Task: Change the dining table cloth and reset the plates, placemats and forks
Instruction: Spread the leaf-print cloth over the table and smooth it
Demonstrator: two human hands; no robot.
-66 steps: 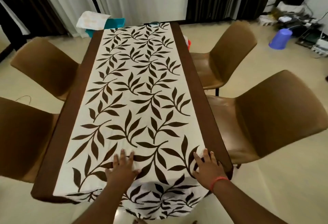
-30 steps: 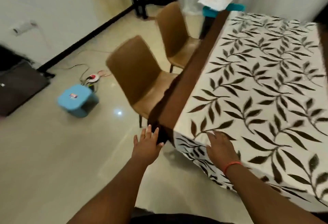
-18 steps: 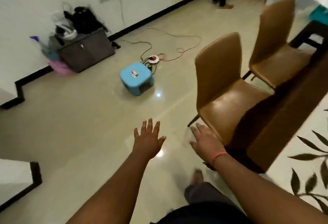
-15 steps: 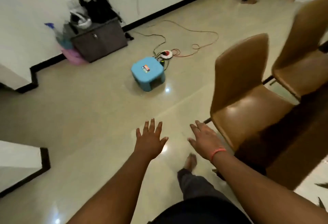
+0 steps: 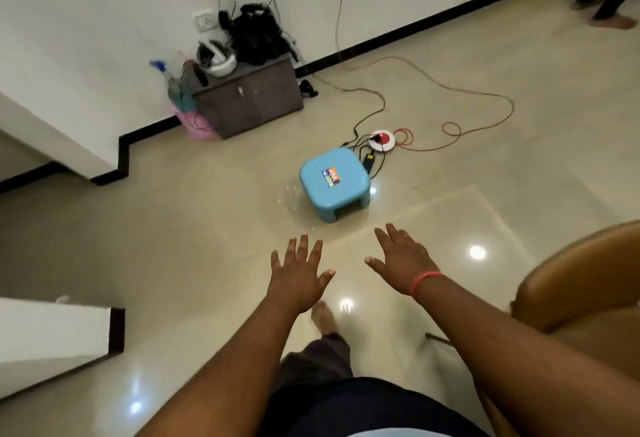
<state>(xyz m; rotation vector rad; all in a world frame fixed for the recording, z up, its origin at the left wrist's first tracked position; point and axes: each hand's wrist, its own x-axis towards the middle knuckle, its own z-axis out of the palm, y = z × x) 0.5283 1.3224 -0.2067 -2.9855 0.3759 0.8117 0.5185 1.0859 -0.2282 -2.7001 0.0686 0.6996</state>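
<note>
Left hand [image 5: 298, 274] and right hand [image 5: 403, 260]: each grip spread flat, fingers straight, holding nothing, above glossy beige tiled floor [image 5: 207, 246]. Small square light-blue plastic stool [image 5: 334, 182] beyond the fingertips. Brown leather chair [image 5: 581, 284] at right. Counter and cloth out of view.

A low stool [image 5: 334, 183] stands on the floor [image 5: 173, 235], ahead of the left hand [image 5: 300, 275] and right hand [image 5: 403, 260]. Just behind it to the right lies a socket hub [image 5: 382, 140]. A cabinet [image 5: 251, 99] sits against the wall [image 5: 104, 3] farther back left. A chair [image 5: 581, 280] stands at the right edge.
</note>
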